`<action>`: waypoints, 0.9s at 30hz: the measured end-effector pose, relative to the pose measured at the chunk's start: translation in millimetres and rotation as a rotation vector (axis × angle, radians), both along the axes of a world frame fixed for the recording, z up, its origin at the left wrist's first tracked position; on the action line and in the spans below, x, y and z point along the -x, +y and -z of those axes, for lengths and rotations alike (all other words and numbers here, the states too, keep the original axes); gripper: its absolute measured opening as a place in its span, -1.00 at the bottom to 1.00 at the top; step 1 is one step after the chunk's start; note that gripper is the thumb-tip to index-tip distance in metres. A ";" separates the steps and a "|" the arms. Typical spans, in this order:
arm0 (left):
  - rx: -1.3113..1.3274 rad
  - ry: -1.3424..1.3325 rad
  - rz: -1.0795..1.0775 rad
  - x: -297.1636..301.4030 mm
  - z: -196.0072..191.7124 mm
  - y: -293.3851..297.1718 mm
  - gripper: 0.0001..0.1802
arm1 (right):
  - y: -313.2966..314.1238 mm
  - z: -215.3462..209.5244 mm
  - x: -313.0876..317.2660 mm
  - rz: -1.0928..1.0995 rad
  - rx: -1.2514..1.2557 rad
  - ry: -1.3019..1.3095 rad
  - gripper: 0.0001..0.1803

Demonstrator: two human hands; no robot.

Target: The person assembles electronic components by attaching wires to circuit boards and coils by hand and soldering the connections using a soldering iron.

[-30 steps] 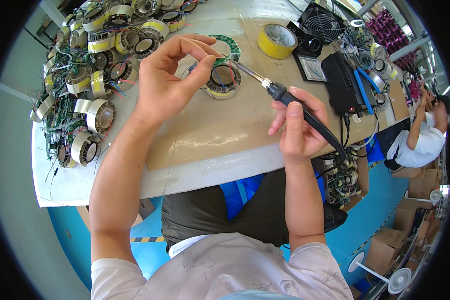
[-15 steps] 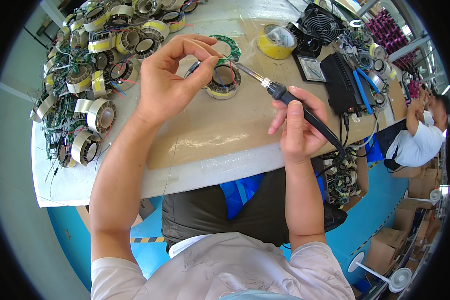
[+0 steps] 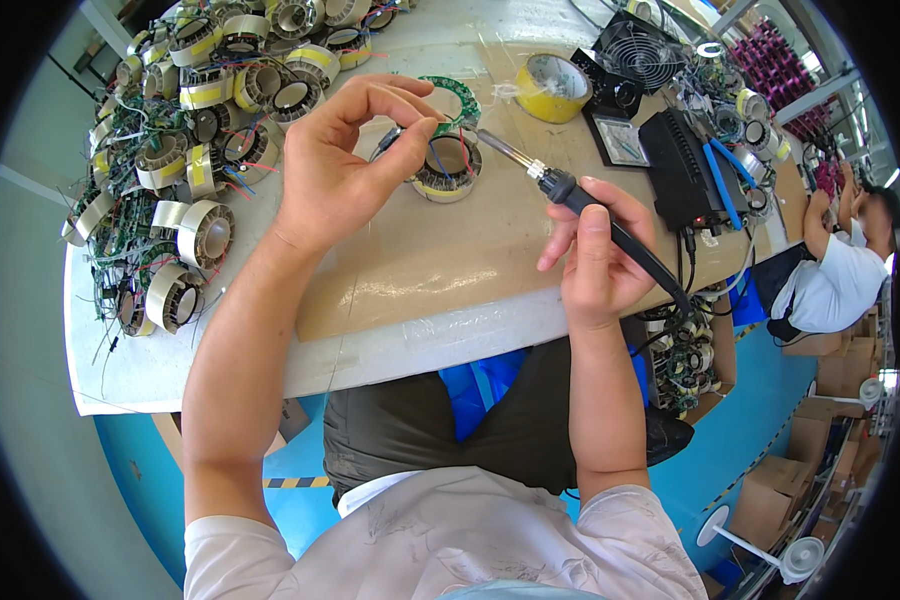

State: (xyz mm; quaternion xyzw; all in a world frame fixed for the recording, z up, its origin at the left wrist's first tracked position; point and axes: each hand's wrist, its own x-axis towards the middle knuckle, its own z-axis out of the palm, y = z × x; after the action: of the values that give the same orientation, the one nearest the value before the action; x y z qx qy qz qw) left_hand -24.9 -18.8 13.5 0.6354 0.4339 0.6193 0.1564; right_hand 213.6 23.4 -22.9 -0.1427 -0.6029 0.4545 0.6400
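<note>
My right hand (image 3: 605, 250) grips a soldering iron (image 3: 568, 190) with a black handle, its metal tip pointing up and left. That tip hovers just right of a green ring-shaped circuit board (image 3: 462, 98). Below the board stands a motor stator coil (image 3: 447, 168), a round ring with a pale inner wall, and red and blue wires run between the two. My left hand (image 3: 355, 160) is closed in a pinch at the board's left edge. A small dark piece shows between its thumb and fingers, too covered to name.
Many stator coils with wires and boards (image 3: 205, 130) are heaped at the left. Yellow tape (image 3: 553, 88), a black fan (image 3: 642, 50) and a black box (image 3: 685, 165) with blue-handled pliers (image 3: 727, 180) lie right. Another person (image 3: 830, 270) sits far right.
The soldering iron's tip has drawn slightly right and down, away from the board's lower edge. My left hand stays almost in place, still pinched.
</note>
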 end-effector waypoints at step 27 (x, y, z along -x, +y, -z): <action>0.025 -0.013 0.016 -0.1 -5.1 -0.1 -0.93 | 5.7 -4.4 5.8 0.121 0.163 0.028 -0.75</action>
State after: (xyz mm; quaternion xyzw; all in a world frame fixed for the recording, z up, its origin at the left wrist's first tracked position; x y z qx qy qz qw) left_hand -24.8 -19.0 18.7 0.6327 0.4354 0.6168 0.1723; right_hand 207.8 29.1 -18.6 -0.2242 -0.5453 0.4646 0.6607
